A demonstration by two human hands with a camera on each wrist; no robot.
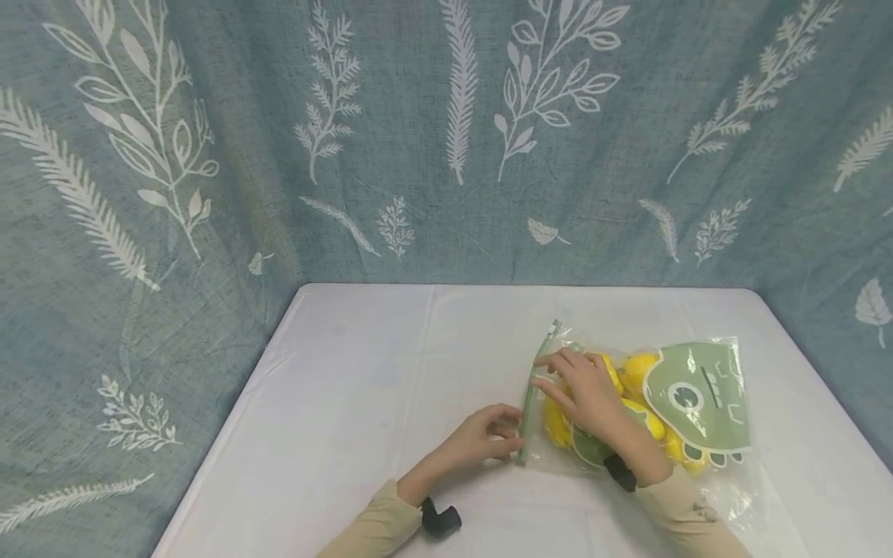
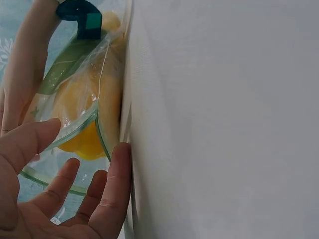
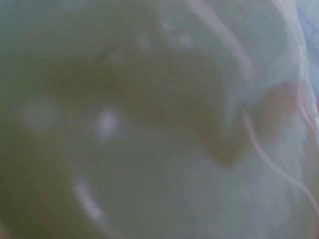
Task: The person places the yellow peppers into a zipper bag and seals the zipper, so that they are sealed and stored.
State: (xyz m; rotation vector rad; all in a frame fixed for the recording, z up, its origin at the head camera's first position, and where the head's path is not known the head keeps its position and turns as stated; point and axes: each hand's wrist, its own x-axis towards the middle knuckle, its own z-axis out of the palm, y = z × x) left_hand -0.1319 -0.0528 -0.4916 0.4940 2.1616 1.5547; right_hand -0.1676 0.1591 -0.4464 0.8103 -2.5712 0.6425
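Observation:
A clear zip bag [image 1: 698, 395] with a green cartoon print lies on the right of the table, its green zip edge [image 1: 528, 415] turned left. Several yellow rounded things [image 1: 637, 372] show through the plastic. My left hand [image 1: 481, 438] is at the near end of that edge, fingers loosely bent and spread from the thumb. In the left wrist view the bag's mouth [image 2: 82, 127] gapes, green rims apart, close to my left fingertips. Over the bag lies my right hand [image 1: 582, 387], its thumb and fingers apart at the zip edge. Blurred green plastic [image 3: 149, 149] fills the right wrist view.
A white cloth covers the table [image 1: 349, 372]. Blue-green curtains [image 1: 418, 139] with white leaf prints hang behind it and along both sides. A black wrist device [image 1: 439, 519] is by my left sleeve, and another black piece [image 1: 619, 473] is at my right wrist.

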